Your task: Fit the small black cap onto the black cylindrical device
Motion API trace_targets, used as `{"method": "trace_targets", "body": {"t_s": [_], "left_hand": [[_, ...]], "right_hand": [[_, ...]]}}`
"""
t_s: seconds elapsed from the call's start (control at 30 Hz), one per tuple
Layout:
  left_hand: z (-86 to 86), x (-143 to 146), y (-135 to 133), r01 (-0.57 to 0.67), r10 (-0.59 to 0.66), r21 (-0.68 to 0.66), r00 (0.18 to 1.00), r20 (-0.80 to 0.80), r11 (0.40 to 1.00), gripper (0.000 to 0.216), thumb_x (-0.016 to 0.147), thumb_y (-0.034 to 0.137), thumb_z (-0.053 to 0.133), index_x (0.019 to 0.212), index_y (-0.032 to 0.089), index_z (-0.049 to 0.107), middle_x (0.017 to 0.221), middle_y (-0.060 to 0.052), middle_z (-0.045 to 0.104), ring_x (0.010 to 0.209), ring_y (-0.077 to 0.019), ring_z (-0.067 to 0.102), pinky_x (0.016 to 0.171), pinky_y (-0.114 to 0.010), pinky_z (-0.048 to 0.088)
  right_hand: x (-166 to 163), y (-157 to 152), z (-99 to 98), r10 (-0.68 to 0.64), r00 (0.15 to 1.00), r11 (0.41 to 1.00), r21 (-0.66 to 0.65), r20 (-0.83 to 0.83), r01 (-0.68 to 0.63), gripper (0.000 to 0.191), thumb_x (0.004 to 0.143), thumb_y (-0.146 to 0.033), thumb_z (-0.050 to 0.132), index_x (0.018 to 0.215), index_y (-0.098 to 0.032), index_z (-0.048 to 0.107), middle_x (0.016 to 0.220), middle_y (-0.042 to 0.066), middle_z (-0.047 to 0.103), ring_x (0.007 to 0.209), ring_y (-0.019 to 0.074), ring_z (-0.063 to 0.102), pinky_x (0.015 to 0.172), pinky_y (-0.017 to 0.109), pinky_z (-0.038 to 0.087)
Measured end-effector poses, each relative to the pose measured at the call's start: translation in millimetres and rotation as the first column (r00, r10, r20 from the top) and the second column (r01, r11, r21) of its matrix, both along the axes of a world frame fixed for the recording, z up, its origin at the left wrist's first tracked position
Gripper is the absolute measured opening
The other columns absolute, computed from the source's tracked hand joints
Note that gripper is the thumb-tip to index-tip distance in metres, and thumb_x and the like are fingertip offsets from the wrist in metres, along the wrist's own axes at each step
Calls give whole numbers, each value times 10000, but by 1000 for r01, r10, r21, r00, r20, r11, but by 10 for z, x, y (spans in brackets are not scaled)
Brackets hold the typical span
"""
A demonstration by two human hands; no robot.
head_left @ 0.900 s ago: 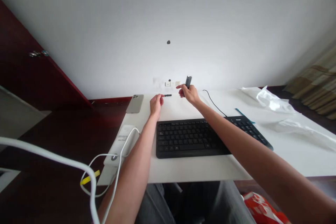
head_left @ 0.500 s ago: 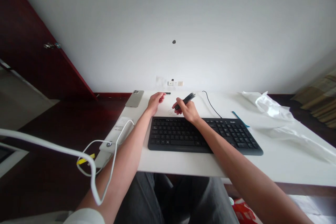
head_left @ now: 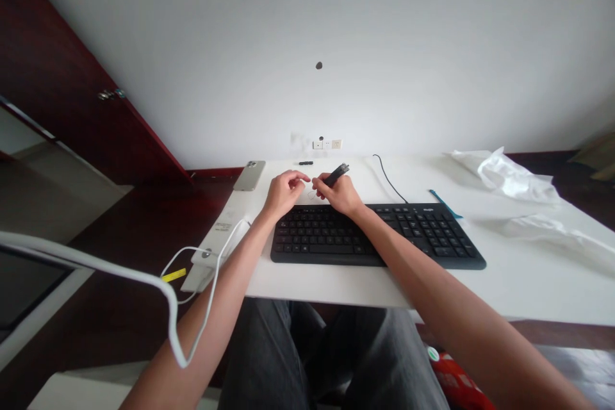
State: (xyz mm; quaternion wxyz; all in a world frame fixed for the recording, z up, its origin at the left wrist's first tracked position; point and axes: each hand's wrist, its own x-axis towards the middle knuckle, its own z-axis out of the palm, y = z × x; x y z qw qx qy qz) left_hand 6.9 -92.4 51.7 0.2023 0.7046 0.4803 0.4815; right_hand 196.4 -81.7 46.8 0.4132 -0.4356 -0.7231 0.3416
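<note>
My right hand (head_left: 338, 195) is closed around a short black rod-shaped thing (head_left: 335, 175), which tilts up to the right above the back edge of the black keyboard (head_left: 331, 238). A thin pale loop of string or wire (head_left: 312, 194) shows below its fingertips. Facing it, my left hand (head_left: 286, 192) has its index finger stretched towards the right fingertips, thumb apart, with nothing visible in it. Behind the hands, a small black piece (head_left: 306, 163) lies on the white table (head_left: 327, 283).
A phone (head_left: 250, 175) lies at the back left, near a white power strip (head_left: 221, 230) with a white cable (head_left: 163, 283) hanging in front. The keyboard's cord (head_left: 388, 180) runs to the back. Farther right are a teal strip (head_left: 444, 204) and crumpled clear plastic (head_left: 509, 176).
My left hand has come away from the small black piece at the back, moving nearer to my right hand. The black rod-shaped thing stays in my right hand. The view has shifted slightly.
</note>
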Motion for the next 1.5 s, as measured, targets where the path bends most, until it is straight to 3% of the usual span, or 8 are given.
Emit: {"method": "trace_targets", "body": {"t_s": [0.17, 0.33, 0.93, 1.13, 1.33, 1.5], "left_hand": [[-160, -157, -408, 5, 2, 34, 982, -187, 999, 272, 869, 126, 544, 929, 240, 784, 975, -47, 674, 955, -199, 624, 918, -321, 481], [-269, -239, -525, 11, -13, -12, 981, -196, 1000, 266, 943, 197, 521, 944, 239, 783, 1041, -58, 668, 1083, -224, 618, 1041, -370, 454], [-240, -221, -510, 129, -146, -95, 970, -196, 987, 220, 923, 210, 540, 972, 246, 751, 1094, -56, 689, 1150, -244, 607, 1083, -409, 426], [-236, -222, -525, 128, -148, -118, 971, -188, 985, 281, 940, 230, 521, 752, 233, 730, 1075, -62, 684, 1136, -244, 614, 1078, -404, 431], [-258, -212, -509, 119, -128, -61, 976, -175, 991, 208, 922, 207, 546, 965, 243, 746, 1076, -59, 700, 1121, -239, 625, 1074, -400, 452], [-269, -201, -508, 121, -131, -65, 970, -206, 991, 208, 940, 242, 563, 985, 259, 766, 1088, -62, 699, 1136, -248, 623, 1077, -413, 449]], "right_hand": [[-21, -13, 3, 38, 999, 999, 14, 1, -38, 309, 943, -408, 574, 784, -181, 712, 661, 30, 710, 622, 148, 664, 644, 234, 496], [-32, -7, -30, 74, 996, 997, 2, -39, -74, 312, 945, -411, 571, 803, -174, 715, 696, 41, 725, 641, 148, 670, 655, 235, 513], [-60, -45, 1, 105, 994, 994, 21, 38, -106, 282, 942, -351, 550, 745, -191, 672, 689, 9, 709, 645, 143, 641, 670, 235, 469], [-75, -90, 63, 75, 990, 993, 79, 120, -85, 277, 925, -263, 542, 678, -195, 645, 648, -9, 680, 643, 133, 617, 684, 230, 432], [-92, -113, 73, 51, 987, 995, 81, 154, -64, 265, 933, -269, 543, 710, -198, 666, 663, -1, 702, 648, 144, 628, 696, 237, 439], [-116, -144, 97, 30, 985, 999, 36, 167, -37, 261, 927, -275, 548, 698, -204, 652, 653, 11, 703, 607, 151, 619, 662, 247, 439]]}}
